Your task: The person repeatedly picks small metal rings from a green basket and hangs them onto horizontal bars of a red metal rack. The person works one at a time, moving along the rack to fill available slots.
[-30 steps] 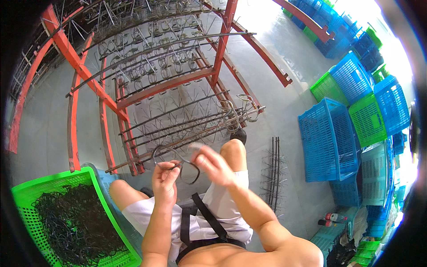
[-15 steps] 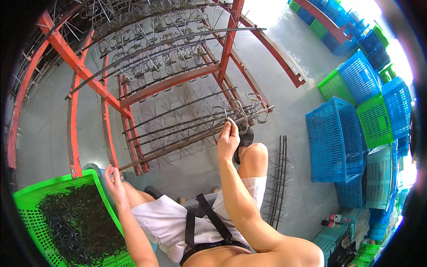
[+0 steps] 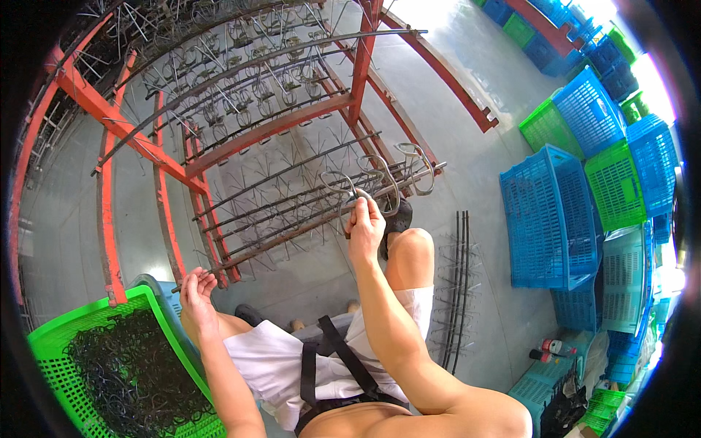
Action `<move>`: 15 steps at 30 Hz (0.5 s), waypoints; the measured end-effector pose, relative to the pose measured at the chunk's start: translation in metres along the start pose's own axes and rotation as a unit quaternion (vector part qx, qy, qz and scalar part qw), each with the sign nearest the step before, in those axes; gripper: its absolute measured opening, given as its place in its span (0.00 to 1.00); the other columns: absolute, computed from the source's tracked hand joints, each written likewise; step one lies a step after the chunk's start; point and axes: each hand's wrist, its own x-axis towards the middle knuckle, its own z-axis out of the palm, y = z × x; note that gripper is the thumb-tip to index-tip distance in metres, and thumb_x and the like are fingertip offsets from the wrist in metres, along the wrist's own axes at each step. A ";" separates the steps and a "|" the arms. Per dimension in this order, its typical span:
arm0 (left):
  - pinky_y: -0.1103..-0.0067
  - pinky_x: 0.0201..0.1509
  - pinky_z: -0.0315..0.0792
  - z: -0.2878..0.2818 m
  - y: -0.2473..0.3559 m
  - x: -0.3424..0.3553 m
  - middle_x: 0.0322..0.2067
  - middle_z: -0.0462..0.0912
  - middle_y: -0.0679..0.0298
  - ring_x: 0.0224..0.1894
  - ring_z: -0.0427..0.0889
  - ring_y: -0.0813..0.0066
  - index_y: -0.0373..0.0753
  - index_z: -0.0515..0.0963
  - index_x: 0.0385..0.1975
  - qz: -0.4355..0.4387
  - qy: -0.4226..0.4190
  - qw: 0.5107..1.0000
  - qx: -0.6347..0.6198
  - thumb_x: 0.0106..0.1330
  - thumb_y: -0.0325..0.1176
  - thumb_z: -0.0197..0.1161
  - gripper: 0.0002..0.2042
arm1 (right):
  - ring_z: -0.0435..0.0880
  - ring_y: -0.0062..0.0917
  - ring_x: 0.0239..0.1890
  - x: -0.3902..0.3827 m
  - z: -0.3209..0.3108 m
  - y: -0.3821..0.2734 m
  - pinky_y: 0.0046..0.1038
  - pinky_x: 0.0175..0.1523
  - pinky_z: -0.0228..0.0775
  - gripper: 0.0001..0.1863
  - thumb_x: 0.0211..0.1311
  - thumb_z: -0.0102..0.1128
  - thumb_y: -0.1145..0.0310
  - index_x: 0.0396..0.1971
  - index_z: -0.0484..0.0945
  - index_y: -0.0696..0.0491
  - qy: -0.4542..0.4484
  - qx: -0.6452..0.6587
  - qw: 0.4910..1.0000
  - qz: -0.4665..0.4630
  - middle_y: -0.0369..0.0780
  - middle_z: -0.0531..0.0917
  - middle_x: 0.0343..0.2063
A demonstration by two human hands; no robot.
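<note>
A long metal rod (image 3: 274, 242) with wire prongs slants across the front of the red rack. My left hand (image 3: 198, 298) is at its left end, fingers loosely curled round it; a short tip sticks out beyond the hand. Near the rod's right end, my right hand (image 3: 365, 228) pinches a bent grey metal piece with an open loop (image 3: 337, 181) rising above the fingers. Beside it more curved metal loops (image 3: 418, 169) sit on the rod. Exactly how the pinched piece meets the rod is hidden by my fingers.
The red rack (image 3: 270, 131) carries several rods hung with metal loops. A green basket (image 3: 47, 358) of black curved pieces (image 3: 135, 372) stands at lower left. Pronged rods (image 3: 457, 292) lie on the floor right of my knee. Blue crates (image 3: 540, 226) stack at right.
The view has shifted slightly. My right hand has moved a little left and down with the metal piece, whose loop now stands further left. My left hand stays at the rod's end.
</note>
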 end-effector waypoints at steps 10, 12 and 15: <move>0.80 0.42 0.78 0.005 0.003 -0.007 0.34 0.80 0.59 0.35 0.81 0.74 0.29 0.77 0.39 0.009 0.011 0.999 0.043 0.66 0.31 0.58 0.10 | 0.54 0.08 0.18 -0.016 0.019 0.011 0.15 0.21 0.48 0.15 0.69 0.52 0.66 0.50 0.76 0.55 -0.030 -0.093 0.995 -0.023 0.23 0.62 0.16; 0.80 0.42 0.78 0.007 0.003 -0.008 0.34 0.80 0.59 0.35 0.81 0.74 0.28 0.77 0.39 0.008 0.002 0.999 0.048 0.66 0.32 0.58 0.11 | 0.55 0.09 0.18 -0.017 0.019 0.010 0.16 0.22 0.49 0.15 0.68 0.53 0.66 0.50 0.77 0.55 -0.025 -0.177 0.982 -0.067 0.24 0.63 0.16; 0.80 0.42 0.78 0.008 0.004 -0.007 0.33 0.80 0.59 0.35 0.81 0.75 0.28 0.77 0.39 0.007 0.000 0.999 0.042 0.66 0.32 0.58 0.12 | 0.57 0.10 0.19 -0.012 0.015 0.008 0.17 0.22 0.51 0.15 0.67 0.54 0.66 0.49 0.77 0.55 -0.027 -0.250 0.963 -0.100 0.27 0.65 0.16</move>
